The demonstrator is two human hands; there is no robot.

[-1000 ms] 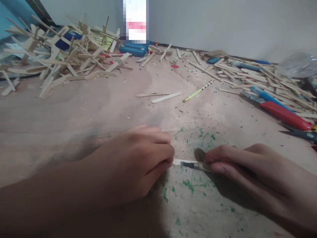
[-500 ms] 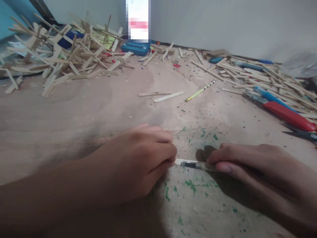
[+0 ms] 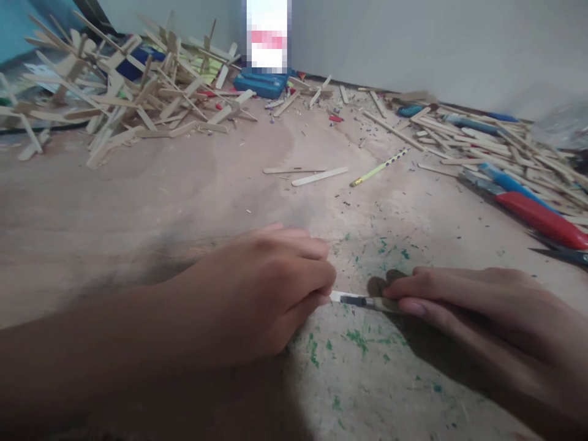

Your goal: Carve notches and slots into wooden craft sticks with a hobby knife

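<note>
My left hand (image 3: 294, 285) is closed low over the table, thumb and fingers pinched on a pale, narrow craft stick (image 3: 337, 296). Only a short bit of that stick shows past the fingertips; the rest is hidden by the hand. From the right, my right hand (image 3: 452, 300) grips a slim craft knife (image 3: 367, 302) between thumb and fingers. Its metal collar and dark, narrow tip point left and lie against the pale stick, close to the left fingertips. Whether the tip cuts into it I cannot tell.
Flat wooden sticks (image 3: 158, 101) form a tangled heap at back left; more loose sticks (image 3: 487, 144) pile at right. Two sticks (image 3: 320, 176) and a yellow pencil (image 3: 379, 167) lie ahead. A red-handled cutter (image 3: 542, 214) and scissors (image 3: 565, 254) lie right. Green flecks mark the wooden table (image 3: 151, 190).
The view has shifted slightly, so the background sits a little further right and higher. Both hands keep their grips, with the tool's tip still at the pale stick.
</note>
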